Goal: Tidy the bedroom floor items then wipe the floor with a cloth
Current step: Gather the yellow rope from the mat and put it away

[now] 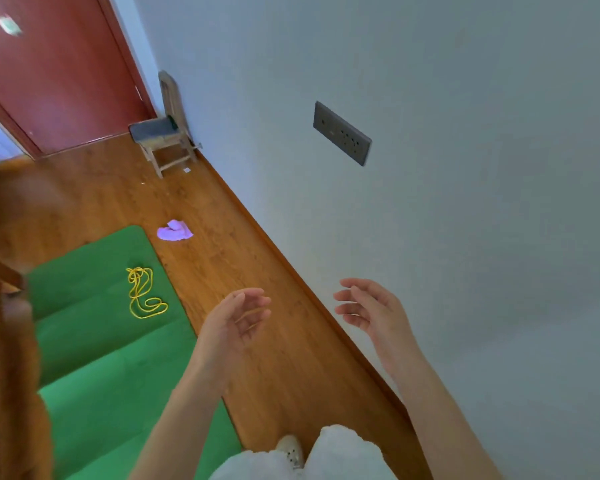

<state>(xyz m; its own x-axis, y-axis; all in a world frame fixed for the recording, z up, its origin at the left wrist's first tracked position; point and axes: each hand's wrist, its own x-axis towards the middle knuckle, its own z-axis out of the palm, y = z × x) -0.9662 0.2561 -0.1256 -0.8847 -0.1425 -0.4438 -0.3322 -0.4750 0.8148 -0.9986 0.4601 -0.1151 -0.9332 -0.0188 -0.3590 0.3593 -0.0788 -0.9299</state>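
With both the left hand [234, 320] and right hand [368, 310] empty, fingers loosely released, tidying seems just starting: next likely reaching far-left for the yellow cord [142, 292] on the green mat [94, 341], the purple cloth [174, 231] beyond.

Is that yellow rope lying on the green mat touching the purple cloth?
Apart. The head view shows the yellow rope lying wholly on the green mat, while the purple cloth sits on the wooden floor beyond the mat's corner, bare mat and floor between them.
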